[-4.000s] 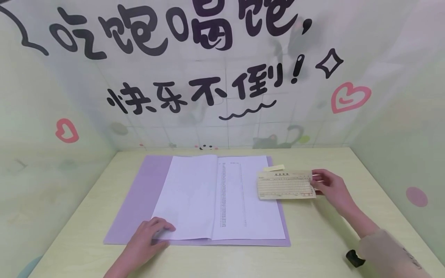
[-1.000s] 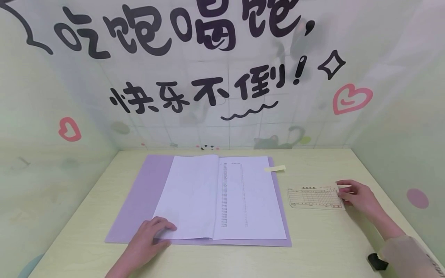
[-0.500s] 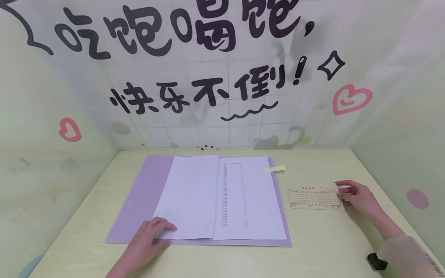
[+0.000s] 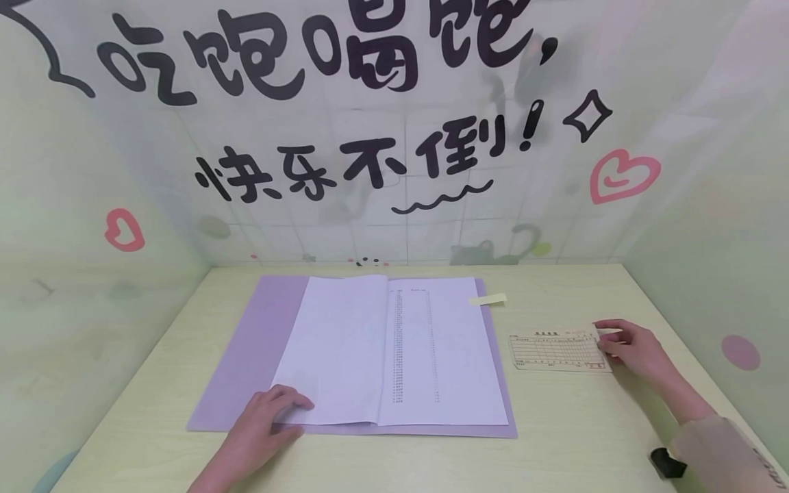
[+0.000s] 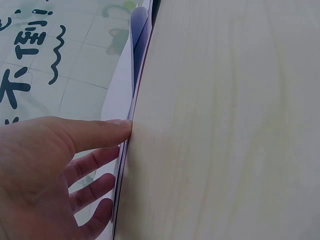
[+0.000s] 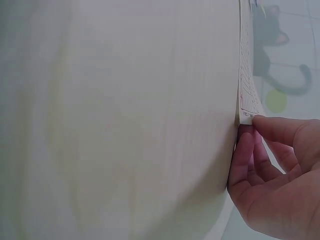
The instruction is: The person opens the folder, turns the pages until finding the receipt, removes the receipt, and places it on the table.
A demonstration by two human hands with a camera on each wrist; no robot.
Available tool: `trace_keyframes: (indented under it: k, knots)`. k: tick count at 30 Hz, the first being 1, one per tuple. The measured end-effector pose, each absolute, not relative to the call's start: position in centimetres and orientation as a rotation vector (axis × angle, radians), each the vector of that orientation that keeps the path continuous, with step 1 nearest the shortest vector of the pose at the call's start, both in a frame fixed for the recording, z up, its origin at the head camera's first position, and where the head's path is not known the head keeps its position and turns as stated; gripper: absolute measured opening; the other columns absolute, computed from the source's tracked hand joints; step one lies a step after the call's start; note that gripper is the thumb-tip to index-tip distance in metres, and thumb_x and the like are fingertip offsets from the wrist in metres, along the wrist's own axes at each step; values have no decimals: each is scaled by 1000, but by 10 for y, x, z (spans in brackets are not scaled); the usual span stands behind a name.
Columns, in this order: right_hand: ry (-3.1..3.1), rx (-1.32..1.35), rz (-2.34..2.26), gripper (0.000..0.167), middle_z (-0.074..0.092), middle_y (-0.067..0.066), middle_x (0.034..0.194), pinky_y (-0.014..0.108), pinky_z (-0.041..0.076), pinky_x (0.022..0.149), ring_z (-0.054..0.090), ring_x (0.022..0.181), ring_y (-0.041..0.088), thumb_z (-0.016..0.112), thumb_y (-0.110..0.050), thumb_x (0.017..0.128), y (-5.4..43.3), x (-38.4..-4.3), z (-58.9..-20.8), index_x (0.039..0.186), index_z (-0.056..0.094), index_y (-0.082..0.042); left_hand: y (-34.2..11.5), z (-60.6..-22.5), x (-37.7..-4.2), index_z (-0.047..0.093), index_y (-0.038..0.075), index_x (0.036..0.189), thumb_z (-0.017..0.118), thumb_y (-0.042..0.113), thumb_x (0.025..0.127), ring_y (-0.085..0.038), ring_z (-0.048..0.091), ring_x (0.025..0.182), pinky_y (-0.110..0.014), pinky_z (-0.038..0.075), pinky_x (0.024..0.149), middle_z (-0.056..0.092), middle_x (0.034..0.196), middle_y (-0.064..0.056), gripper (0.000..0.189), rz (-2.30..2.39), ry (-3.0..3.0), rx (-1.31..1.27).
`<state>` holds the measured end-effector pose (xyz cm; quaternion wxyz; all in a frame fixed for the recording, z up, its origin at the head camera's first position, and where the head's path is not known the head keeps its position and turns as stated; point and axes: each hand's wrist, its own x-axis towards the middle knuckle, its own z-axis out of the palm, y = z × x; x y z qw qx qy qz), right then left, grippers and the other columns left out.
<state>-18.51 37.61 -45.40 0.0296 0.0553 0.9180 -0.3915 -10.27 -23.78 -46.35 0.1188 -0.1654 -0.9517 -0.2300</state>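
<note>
A purple folder [image 4: 246, 356] lies spread on the table with white sheets inside. Its left page [image 4: 335, 349] is blank and its right page [image 4: 456, 363] carries columns of small print. My left hand [image 4: 261, 421] rests at the lower left of the folder, fingers on the blank page and thumb at the bottom edge; the left wrist view shows the fingers apart. To the right of the folder, a printed receipt slip [image 4: 557, 350] lies low over the table. My right hand [image 4: 637, 352] pinches its right end between thumb and fingers, as the right wrist view [image 6: 275, 165] shows.
A pale yellow paper strip [image 4: 488, 299] sticks out over the folder's upper right edge. Near the right sleeve [image 4: 727, 452] is a black object [image 4: 668, 464]. A printed curtain [image 4: 394, 233] hangs behind the table [image 4: 382, 465], with side panels at left and right.
Over the last few seconds, my right hand carried the receipt slip from above the folder's right page rightward and down to the table. Both hands have stayed still in the last second.
</note>
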Motion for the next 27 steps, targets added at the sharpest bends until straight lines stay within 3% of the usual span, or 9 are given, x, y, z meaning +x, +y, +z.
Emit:
trace_keyframes:
  k: [20, 23, 27]
  knots:
    - [2822, 182, -1212, 47, 60, 32, 119, 18, 55, 67, 56, 79, -5, 58, -11, 98, 376, -184, -451, 139, 46, 7, -238, -465, -102, 67, 35, 99, 85, 8, 68, -6, 49, 94, -29, 45, 81, 61, 105, 20, 45, -667, -2756, -502]
    - [2843, 184, -1196, 50, 57, 33, 123, 19, 55, 67, 62, 89, 7, 60, -12, 96, 376, -183, -451, 140, 45, 8, -238, -465, -103, 66, 35, 99, 85, 7, 68, -6, 49, 94, -29, 45, 81, 61, 105, 20, 46, -663, -2753, -510]
    - [2846, 193, -1174, 61, 48, 36, 132, 19, 54, 67, 58, 110, 42, 62, -15, 95, 378, -181, -449, 146, 37, 8, -239, -465, -103, 66, 35, 99, 85, 7, 68, -6, 48, 93, -28, 44, 81, 61, 105, 20, 45, -668, -2765, -507]
